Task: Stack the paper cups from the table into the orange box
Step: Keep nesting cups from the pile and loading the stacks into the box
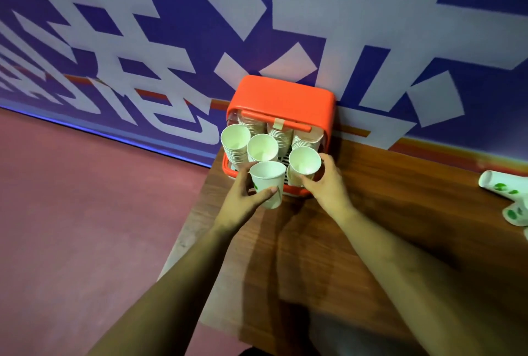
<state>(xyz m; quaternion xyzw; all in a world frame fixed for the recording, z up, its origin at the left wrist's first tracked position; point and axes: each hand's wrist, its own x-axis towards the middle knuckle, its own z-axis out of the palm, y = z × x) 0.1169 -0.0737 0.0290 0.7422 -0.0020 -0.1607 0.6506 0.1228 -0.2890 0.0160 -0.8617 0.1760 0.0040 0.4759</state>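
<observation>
The orange box (281, 95) stands at the far left corner of the wooden table (371, 212), against the wall. Several stacks of white paper cups (263, 148) rise out of it. My left hand (243, 201) grips a single white cup (268, 184) with green marks, held just in front of the box. My right hand (328, 181) is curled around the front right stack (304, 161) in the box. More white cups with green marks (503, 184) lie on their sides at the table's right edge of view.
A blue wall with large white characters (257, 12) runs right behind the box. To the left the table ends and a reddish floor (85, 212) lies below.
</observation>
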